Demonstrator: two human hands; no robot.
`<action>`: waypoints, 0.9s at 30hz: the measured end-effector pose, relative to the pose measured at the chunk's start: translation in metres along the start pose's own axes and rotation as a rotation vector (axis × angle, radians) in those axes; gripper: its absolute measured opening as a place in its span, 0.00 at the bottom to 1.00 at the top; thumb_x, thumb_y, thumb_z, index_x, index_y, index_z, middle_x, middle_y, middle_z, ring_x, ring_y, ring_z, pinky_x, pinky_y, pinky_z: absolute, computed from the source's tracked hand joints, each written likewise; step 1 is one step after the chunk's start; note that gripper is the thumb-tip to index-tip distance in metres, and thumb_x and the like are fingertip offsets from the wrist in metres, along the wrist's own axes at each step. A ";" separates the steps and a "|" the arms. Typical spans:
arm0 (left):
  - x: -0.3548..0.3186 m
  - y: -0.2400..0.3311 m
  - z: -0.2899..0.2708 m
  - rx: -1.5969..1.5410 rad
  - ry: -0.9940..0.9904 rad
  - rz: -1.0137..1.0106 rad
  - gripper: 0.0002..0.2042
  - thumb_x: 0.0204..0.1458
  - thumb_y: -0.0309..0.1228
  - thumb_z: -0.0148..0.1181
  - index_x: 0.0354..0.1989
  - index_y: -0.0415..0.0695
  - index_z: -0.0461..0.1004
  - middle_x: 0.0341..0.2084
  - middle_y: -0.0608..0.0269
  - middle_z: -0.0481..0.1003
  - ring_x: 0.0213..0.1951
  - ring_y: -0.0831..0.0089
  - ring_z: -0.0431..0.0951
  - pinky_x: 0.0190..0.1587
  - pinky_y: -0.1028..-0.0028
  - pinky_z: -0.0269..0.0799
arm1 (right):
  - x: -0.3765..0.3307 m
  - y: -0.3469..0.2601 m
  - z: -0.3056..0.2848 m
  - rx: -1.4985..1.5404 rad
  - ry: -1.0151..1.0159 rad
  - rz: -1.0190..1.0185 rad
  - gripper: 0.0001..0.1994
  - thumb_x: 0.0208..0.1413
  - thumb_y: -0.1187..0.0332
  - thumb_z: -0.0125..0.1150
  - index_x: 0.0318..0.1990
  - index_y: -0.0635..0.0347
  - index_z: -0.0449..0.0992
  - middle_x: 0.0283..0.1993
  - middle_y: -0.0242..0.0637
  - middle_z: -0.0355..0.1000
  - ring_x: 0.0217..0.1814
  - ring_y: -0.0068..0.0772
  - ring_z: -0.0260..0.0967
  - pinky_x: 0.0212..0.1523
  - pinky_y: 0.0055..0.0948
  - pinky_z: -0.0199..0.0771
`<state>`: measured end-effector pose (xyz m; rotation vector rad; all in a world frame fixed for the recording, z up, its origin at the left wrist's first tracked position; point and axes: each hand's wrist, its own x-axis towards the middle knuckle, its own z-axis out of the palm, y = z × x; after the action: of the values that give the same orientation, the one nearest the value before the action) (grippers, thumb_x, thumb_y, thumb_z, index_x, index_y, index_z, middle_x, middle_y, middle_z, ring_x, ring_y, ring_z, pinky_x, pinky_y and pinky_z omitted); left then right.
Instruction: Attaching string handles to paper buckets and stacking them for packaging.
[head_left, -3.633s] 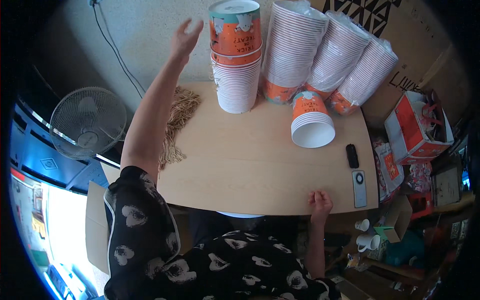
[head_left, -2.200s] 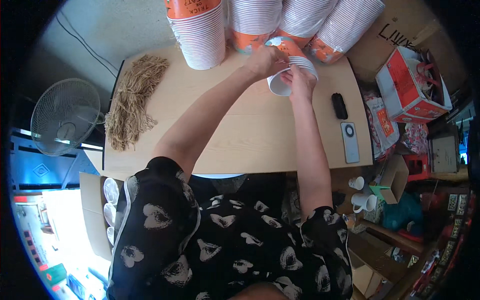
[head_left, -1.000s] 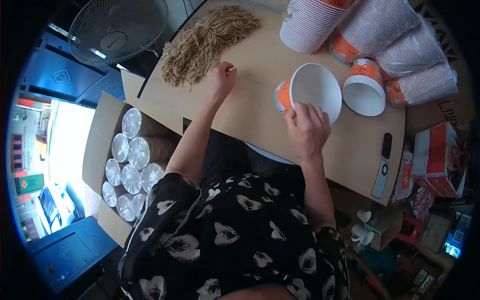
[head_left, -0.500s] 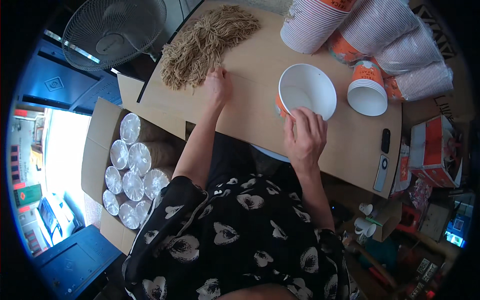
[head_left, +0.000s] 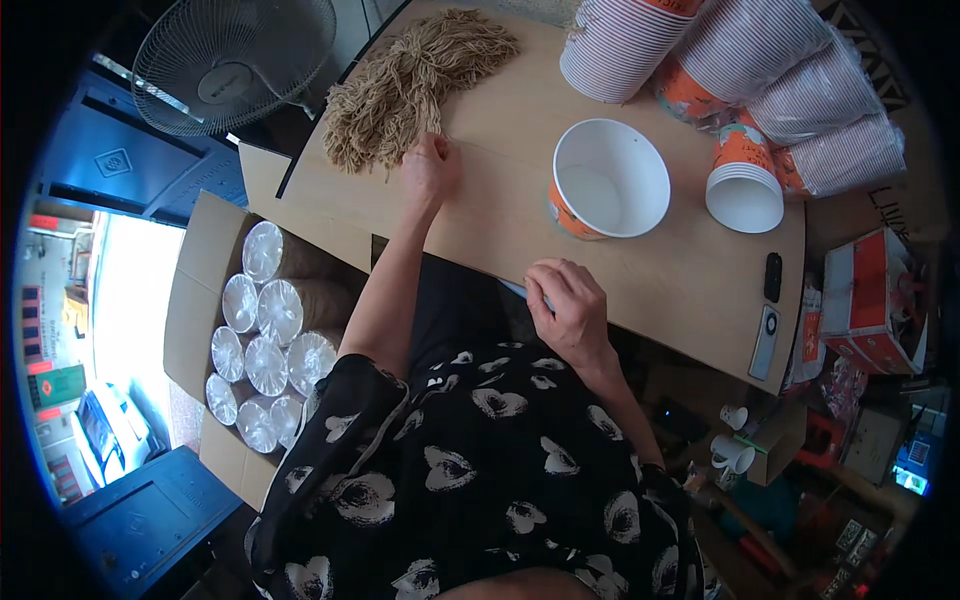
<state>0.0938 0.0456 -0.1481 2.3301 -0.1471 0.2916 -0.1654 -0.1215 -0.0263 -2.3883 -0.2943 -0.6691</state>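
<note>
A heap of tan paper strings [head_left: 420,85] lies at the table's far left. My left hand [head_left: 430,172] rests at its near edge with the fingers pinched together; what they hold, if anything, is too small to make out. My right hand [head_left: 570,312] is over the near edge of the table, fingers curled in, and the inside of the grip is hidden. Beyond it a large white-lined paper bucket [head_left: 612,180] with an orange printed outside stands on the table, its mouth toward me. Neither hand touches the bucket.
Stacked paper buckets [head_left: 620,50], some in clear plastic, fill the back right beside a short nested stack [head_left: 745,195]. A black object [head_left: 772,278] and a silver one [head_left: 765,342] lie near the right edge. Left of the table, a carton [head_left: 200,300] holds several wrapped rolls [head_left: 265,365].
My right hand has let go of the bucket's near rim and drawn back toward me, to the table edge. The left hand has barely shifted, still pinched beside the strings.
</note>
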 end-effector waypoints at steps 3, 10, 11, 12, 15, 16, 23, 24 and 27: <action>0.003 0.015 -0.003 0.029 -0.043 -0.005 0.08 0.51 0.34 0.63 0.36 0.44 0.79 0.35 0.52 0.79 0.37 0.53 0.81 0.42 0.58 0.77 | -0.005 0.003 -0.002 0.026 -0.012 0.027 0.06 0.52 0.79 0.64 0.36 0.62 0.76 0.37 0.39 0.76 0.37 0.44 0.75 0.38 0.38 0.75; 0.004 0.015 -0.004 0.120 0.060 0.015 0.10 0.50 0.40 0.64 0.35 0.48 0.82 0.31 0.56 0.80 0.34 0.55 0.82 0.39 0.61 0.77 | -0.010 0.006 -0.006 0.015 -0.033 0.048 0.05 0.52 0.79 0.64 0.36 0.62 0.76 0.34 0.40 0.75 0.36 0.46 0.75 0.37 0.39 0.74; 0.002 0.019 -0.006 0.119 0.057 0.018 0.10 0.50 0.40 0.64 0.35 0.48 0.82 0.31 0.56 0.80 0.34 0.55 0.82 0.39 0.61 0.77 | -0.011 0.007 -0.006 0.016 -0.044 0.050 0.05 0.52 0.79 0.64 0.36 0.62 0.76 0.33 0.40 0.75 0.36 0.46 0.75 0.37 0.39 0.74; -0.001 0.021 -0.009 0.054 0.073 0.012 0.09 0.49 0.38 0.65 0.34 0.48 0.82 0.34 0.55 0.79 0.35 0.54 0.82 0.39 0.61 0.77 | -0.012 0.007 -0.007 0.015 -0.042 0.052 0.05 0.52 0.79 0.64 0.36 0.62 0.76 0.33 0.40 0.75 0.36 0.46 0.75 0.37 0.39 0.74; -0.018 0.019 -0.016 -0.029 0.141 0.085 0.06 0.48 0.34 0.66 0.33 0.49 0.83 0.36 0.57 0.78 0.34 0.56 0.81 0.37 0.61 0.78 | -0.013 0.009 -0.006 0.041 -0.018 0.062 0.05 0.52 0.79 0.64 0.36 0.62 0.76 0.33 0.41 0.74 0.36 0.46 0.75 0.36 0.39 0.74; -0.027 0.017 -0.020 -0.046 0.195 0.162 0.05 0.47 0.32 0.67 0.32 0.49 0.83 0.35 0.58 0.78 0.33 0.58 0.81 0.35 0.62 0.77 | -0.013 0.011 -0.004 0.047 -0.006 0.057 0.05 0.52 0.78 0.64 0.35 0.62 0.75 0.34 0.39 0.74 0.36 0.44 0.75 0.37 0.39 0.75; -0.114 0.057 -0.045 -0.312 -0.290 0.233 0.04 0.50 0.26 0.63 0.34 0.43 0.79 0.33 0.54 0.78 0.26 0.66 0.80 0.31 0.67 0.76 | 0.004 0.014 -0.007 0.245 0.063 0.028 0.10 0.57 0.78 0.59 0.46 0.64 0.76 0.46 0.47 0.75 0.46 0.47 0.75 0.44 0.39 0.76; -0.136 0.072 -0.056 -0.282 -0.488 0.192 0.06 0.50 0.25 0.63 0.36 0.41 0.78 0.32 0.52 0.79 0.26 0.64 0.81 0.32 0.67 0.77 | 0.008 0.015 -0.005 0.244 0.064 0.035 0.10 0.57 0.78 0.59 0.46 0.64 0.76 0.46 0.47 0.75 0.46 0.47 0.75 0.44 0.39 0.76; -0.171 0.115 -0.080 -0.493 -0.682 0.548 0.10 0.50 0.25 0.64 0.40 0.37 0.74 0.29 0.47 0.78 0.33 0.48 0.81 0.37 0.59 0.76 | 0.007 0.026 -0.003 0.337 -0.092 -0.048 0.13 0.65 0.71 0.53 0.54 0.64 0.73 0.50 0.47 0.75 0.51 0.46 0.74 0.49 0.38 0.74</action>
<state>-0.1068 0.0255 -0.0572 1.7697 -1.0709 -0.2689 -0.1515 -0.1437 -0.0344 -2.0963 -0.4667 -0.4884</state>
